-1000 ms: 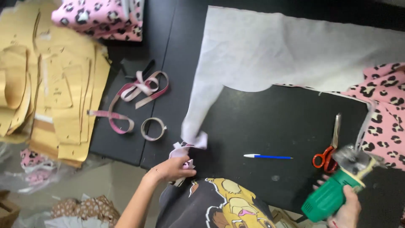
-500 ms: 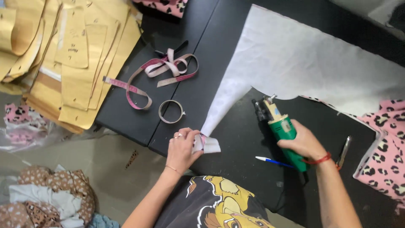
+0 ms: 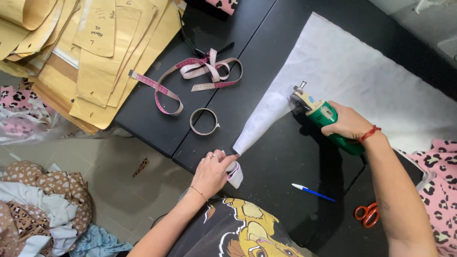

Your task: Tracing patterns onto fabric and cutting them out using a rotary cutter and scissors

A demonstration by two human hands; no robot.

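**2 hands, 1 sheet of white fabric, 1 green cutter**

2 bare hands work at a matt black table (image 3: 285, 157). The right hand (image 3: 346, 123) is clenched around the glossy green plastic body of an electric cutter (image 3: 323, 119), whose metal head sits at the edge of a thin, smooth white fabric sheet (image 3: 362, 81). The cutter's long axis runs from lower right to upper left, with its head pointing up-left into the cloth. A red cord circles that wrist.

The sheet lies flat on the table and narrows to a long point at the near table edge; its long axis runs from that tip up and to the right. The left hand (image 3: 212, 172) pinches the tip there, fingers closed on a small folded bit of the cloth, rings on 2 fingers.

Just beyond the left hand lies a round metal ring (image 3: 204, 121), and farther on a pink and white measuring tape (image 3: 195, 76) curls in loose loops. Stiff tan paper patterns (image 3: 95, 57) are stacked at the far left. A blue and white pen (image 3: 313, 192) lies near the person's body, and orange-handled scissors (image 3: 366, 214) sit by the right forearm. Pink leopard-print cloth (image 3: 440, 190) lies at the right edge.
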